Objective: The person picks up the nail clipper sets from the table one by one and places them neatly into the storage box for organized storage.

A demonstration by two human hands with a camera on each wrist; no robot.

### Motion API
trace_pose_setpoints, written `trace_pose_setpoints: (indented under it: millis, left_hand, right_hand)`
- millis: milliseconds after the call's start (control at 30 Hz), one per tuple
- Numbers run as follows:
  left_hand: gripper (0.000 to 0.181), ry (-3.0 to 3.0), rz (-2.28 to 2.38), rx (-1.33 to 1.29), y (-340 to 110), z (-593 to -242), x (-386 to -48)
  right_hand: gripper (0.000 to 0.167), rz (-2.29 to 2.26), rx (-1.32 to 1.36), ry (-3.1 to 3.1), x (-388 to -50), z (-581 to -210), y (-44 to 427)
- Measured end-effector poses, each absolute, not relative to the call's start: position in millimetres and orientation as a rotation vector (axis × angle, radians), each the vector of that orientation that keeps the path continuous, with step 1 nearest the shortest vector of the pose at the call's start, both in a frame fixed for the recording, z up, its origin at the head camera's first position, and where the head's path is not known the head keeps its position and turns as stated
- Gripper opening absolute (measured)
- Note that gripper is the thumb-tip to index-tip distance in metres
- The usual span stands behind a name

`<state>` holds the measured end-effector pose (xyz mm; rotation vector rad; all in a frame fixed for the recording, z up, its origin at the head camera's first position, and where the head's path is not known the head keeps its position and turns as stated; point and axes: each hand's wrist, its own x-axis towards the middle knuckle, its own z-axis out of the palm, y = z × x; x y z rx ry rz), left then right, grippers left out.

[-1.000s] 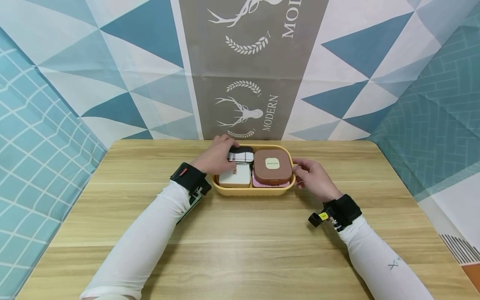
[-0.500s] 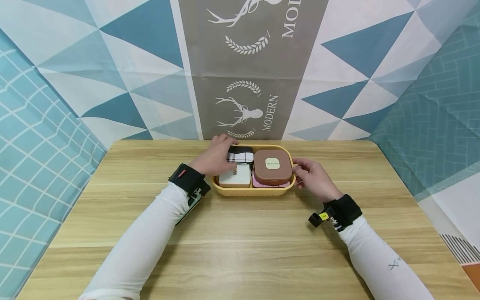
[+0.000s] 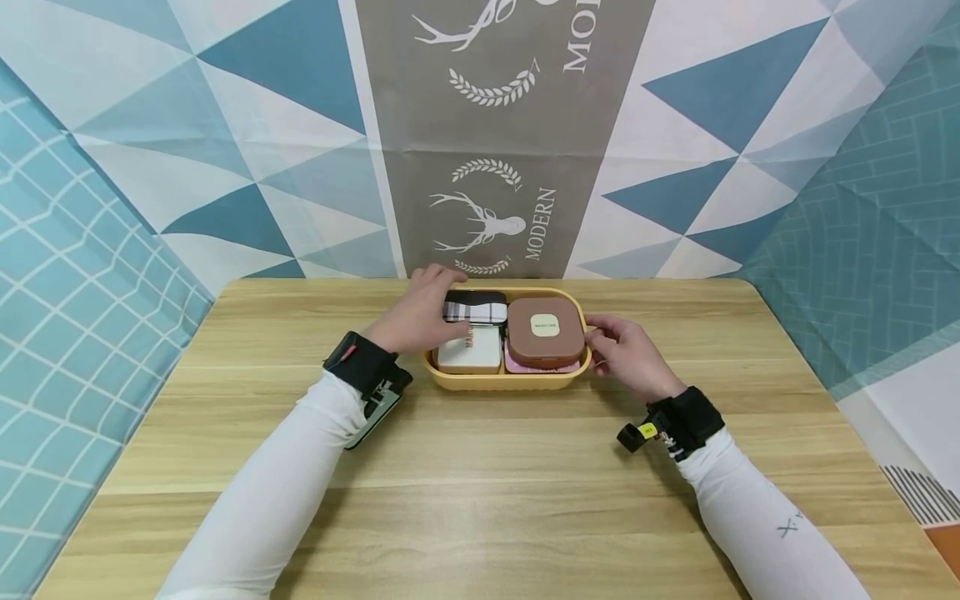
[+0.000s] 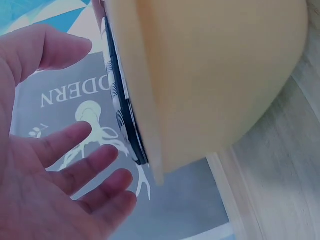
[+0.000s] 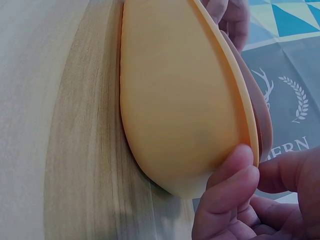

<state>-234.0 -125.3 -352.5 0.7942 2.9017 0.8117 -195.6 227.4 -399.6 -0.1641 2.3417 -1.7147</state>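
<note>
A yellow storage box (image 3: 510, 382) with rounded ends stands near the table's far edge. In its left part lie a white box (image 3: 480, 352) and a black-and-white plaid case (image 3: 483, 312). A brown square case (image 3: 545, 346) with a pale label rests on a pink item (image 3: 561, 367) in the right part. My left hand (image 3: 422, 315) hovers over the box's left end, fingers spread; in the left wrist view nothing is between thumb and fingers. At the right end, my right hand (image 3: 628, 357) pinches the rim, fingers against the outer wall (image 5: 185, 100).
The wooden table (image 3: 517, 500) extends in front of the box. Close behind its far edge hangs a patterned cloth backdrop (image 3: 495, 133). A tiled-pattern sheet (image 3: 82, 283) borders the left side. Both wrists wear black camera straps.
My left hand has drawn back slightly to the left and away from the plaid case, showing more of it. The right hand keeps its place at the box's rim.
</note>
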Motion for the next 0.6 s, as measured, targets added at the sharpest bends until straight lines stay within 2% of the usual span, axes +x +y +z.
trace_pose_setpoints:
  millis: [600]
  left_hand:
    - [0.075, 2.977, 0.908, 0.69, -148, -344, -216]
  right_hand:
    - [0.048, -1.722, -0.164, 2.338, -196, -401, 227]
